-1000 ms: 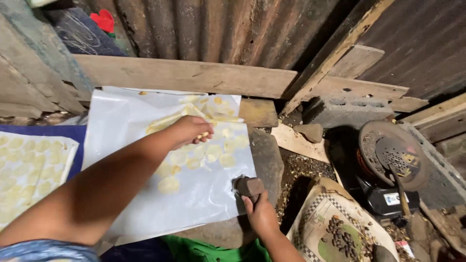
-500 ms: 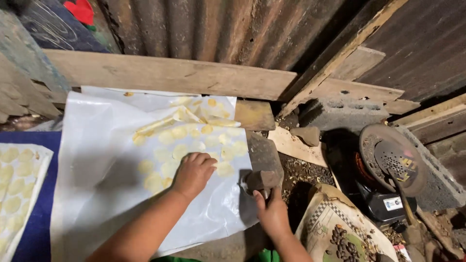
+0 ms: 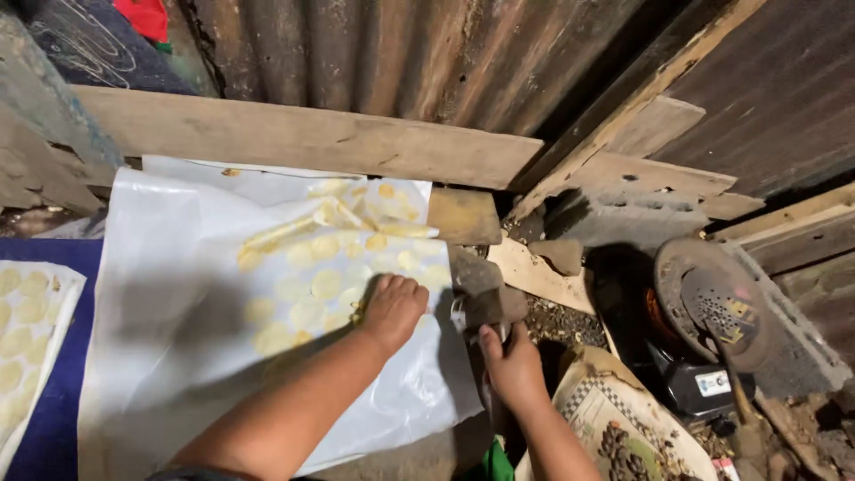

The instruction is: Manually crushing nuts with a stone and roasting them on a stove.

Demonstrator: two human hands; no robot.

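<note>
Here, the person's left hand [image 3: 392,307] rests knuckles-up, fingers curled together, on a white plastic sheet [image 3: 178,294] spread over the work surface. Under the sheet lie pale yellow round discs [image 3: 325,283], showing through the film in loose rows; the hand presses at the near edge of this group. The sheet's long axis runs from the wooden plank [image 3: 303,138] at the back toward the viewer, its far right corner folded and crumpled. The right hand [image 3: 512,365] is closed around a small grey stone block [image 3: 494,307] just off the sheet's right edge, beside the left hand but apart from it; the block's long axis lies roughly left to right. To the far left, a second white sheet [image 3: 31,330] bearing similar yellow discs lies on a blue cloth [image 3: 53,428]. A corrugated metal wall [image 3: 427,53] stands behind the plank. At right sit a round rusty metal disc [image 3: 712,303] and, nearer, a printed paper sack [image 3: 623,428], whose contents cannot be told.
</note>
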